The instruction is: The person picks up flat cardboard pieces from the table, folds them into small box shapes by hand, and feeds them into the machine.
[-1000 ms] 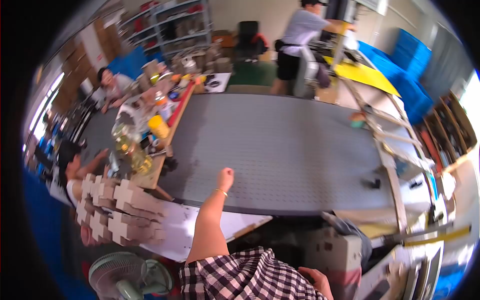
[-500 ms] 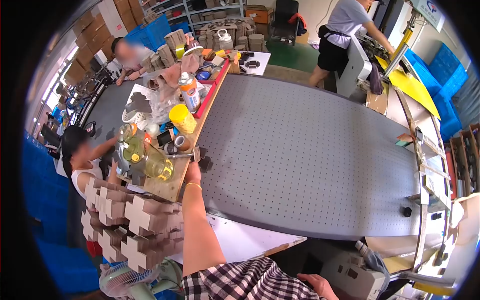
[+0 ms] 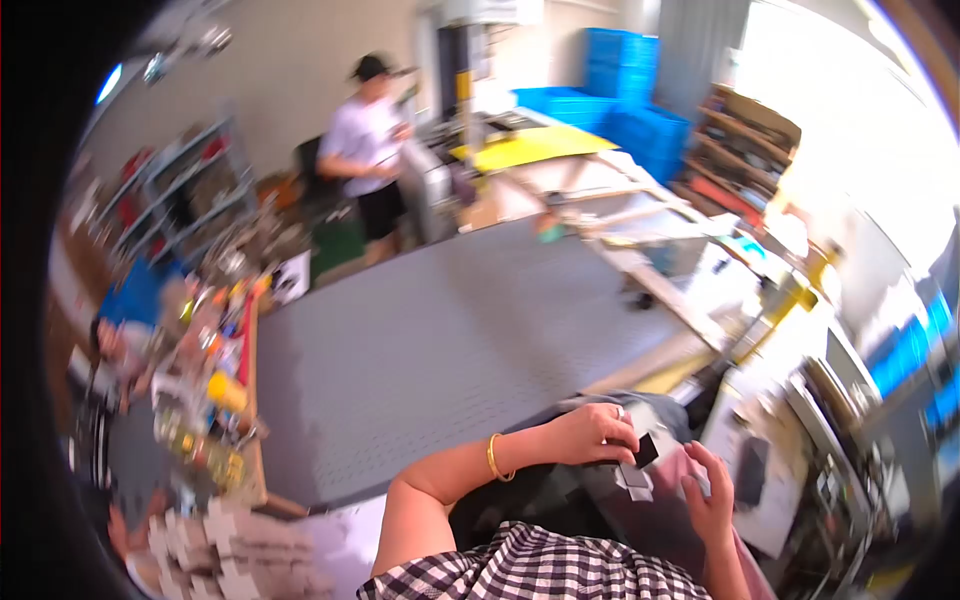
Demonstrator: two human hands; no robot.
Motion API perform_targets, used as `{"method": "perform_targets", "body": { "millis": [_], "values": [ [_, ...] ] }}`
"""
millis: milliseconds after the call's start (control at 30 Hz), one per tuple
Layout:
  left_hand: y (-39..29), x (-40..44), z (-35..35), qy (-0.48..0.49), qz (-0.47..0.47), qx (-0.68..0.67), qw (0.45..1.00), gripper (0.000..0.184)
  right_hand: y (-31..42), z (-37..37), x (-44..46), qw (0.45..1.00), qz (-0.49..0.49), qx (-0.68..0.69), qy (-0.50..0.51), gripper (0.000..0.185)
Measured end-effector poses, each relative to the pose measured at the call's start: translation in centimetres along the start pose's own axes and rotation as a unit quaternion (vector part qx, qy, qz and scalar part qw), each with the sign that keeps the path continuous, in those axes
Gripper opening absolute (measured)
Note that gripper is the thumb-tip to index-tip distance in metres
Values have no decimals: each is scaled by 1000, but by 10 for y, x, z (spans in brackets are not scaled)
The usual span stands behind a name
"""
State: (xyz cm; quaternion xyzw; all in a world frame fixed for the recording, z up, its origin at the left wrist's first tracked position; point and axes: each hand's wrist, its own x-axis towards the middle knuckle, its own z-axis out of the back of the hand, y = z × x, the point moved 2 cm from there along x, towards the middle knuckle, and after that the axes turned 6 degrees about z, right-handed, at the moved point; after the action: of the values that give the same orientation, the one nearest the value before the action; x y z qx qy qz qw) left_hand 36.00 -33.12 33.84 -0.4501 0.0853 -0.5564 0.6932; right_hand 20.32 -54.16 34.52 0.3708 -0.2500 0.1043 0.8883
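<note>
My left hand (image 3: pixel 598 435), with a gold bracelet on its wrist, is over a grey-white surface just past the table's front edge. Its fingers are curled together beside a small dark square (image 3: pixel 647 451); what they hold, if anything, is too blurred to tell. Light patches (image 3: pixel 634 484) show just below that square. To the right, my right hand (image 3: pixel 712 495) is raised with thumb and fingers apart, nothing clear between them.
A large grey perforated table (image 3: pixel 430 350) spans the middle. Bottles and a yellow jar (image 3: pixel 227 391) line its left side, near stacked cardboard pieces (image 3: pixel 230 550). A person (image 3: pixel 365 150) stands beyond; others are at left. A wooden frame (image 3: pixel 670 290) lies at right.
The view has swung to the right. My left hand has moved from the wooden board's edge at left to the grey-white surface at right. My right hand has risen and its fingers have spread.
</note>
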Motion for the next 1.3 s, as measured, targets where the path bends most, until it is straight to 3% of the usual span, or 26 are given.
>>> {"method": "perform_targets", "body": {
  "millis": [100, 267, 367, 500, 567, 767, 867, 900, 933, 967, 1000, 1033, 1067, 1100, 1133, 1167, 1200, 1233, 1267, 1300],
  "values": [
    [-57, 81, -71, 37, -180, 10, 983, 17, -15, 68, -60, 997, -2, -67, -24, 44],
    [-129, 170, -167, 150, -200, -54, 967, 14, -43, 151, -147, 996, -42, -39, -74, 36],
    [-155, 209, -206, 244, -191, -81, 947, 13, -63, 192, -181, 984, -102, 70, -128, 39],
    [-143, 261, -254, 338, -147, -69, 927, 18, -90, 229, -197, 973, -123, 32, -193, 42],
    [-126, 287, -280, 345, -174, -20, 922, 25, -116, 244, -198, 968, -115, -16, -220, 44],
    [-93, 365, -340, 195, -224, -15, 955, 41, -196, 319, -182, 957, -83, -190, -203, 54],
    [-77, 430, -361, 182, -165, -62, 967, 47, -242, 372, -160, 953, -72, -186, -227, 58],
    [-74, 454, -370, 179, -108, -125, 970, 48, -261, 390, -152, 952, -113, -166, -230, 58],
    [-55, 481, -385, 164, -121, -159, 966, 50, -296, 407, -147, 959, -149, -95, -221, 58],
    [-47, 512, -394, 191, -64, -191, 961, 48, -335, 421, -142, 957, -174, 38, -229, 56],
    [-40, 540, -401, 224, -3, -194, 955, 57, -349, 440, -129, 945, -214, 90, -231, 54],
    [-43, 561, -409, 210, 20, -301, 930, 67, -373, 455, -121, 934, -211, 155, -242, 54],
    [-44, 588, -410, 169, -80, -252, 949, 74, -378, 468, -110, 924, -191, 183, -277, 55],
    [-47, 607, -407, 149, -109, -193, 964, 74, -379, 484, -99, 948, -165, 60, -264, 57],
    [-61, 617, -399, 149, -94, -166, 970, 77, -382, 496, -91, 952, -144, 14, -269, 58],
    [-58, 631, -400, 122, -155, -106, 975, 81, -385, 503, -85, 954, -122, -31, -273, 59],
    [-61, 639, -399, 121, -169, -71, 975, 83, -384, 507, -81, 955, -123, -28, -269, 59],
    [-65, 640, -398, 120, -184, -37, 975, 85, -380, 509, -77, 955, -111, -114, -250, 56],
    [-64, 635, -399, 117, -181, -37, 976, 85, -376, 508, -75, 948, -98, -201, -229, 54],
    [-64, 629, -399, 85, -204, -29, 975, 89, -372, 502, -74, 948, -96, -200, -226, 54]
  ]
}}
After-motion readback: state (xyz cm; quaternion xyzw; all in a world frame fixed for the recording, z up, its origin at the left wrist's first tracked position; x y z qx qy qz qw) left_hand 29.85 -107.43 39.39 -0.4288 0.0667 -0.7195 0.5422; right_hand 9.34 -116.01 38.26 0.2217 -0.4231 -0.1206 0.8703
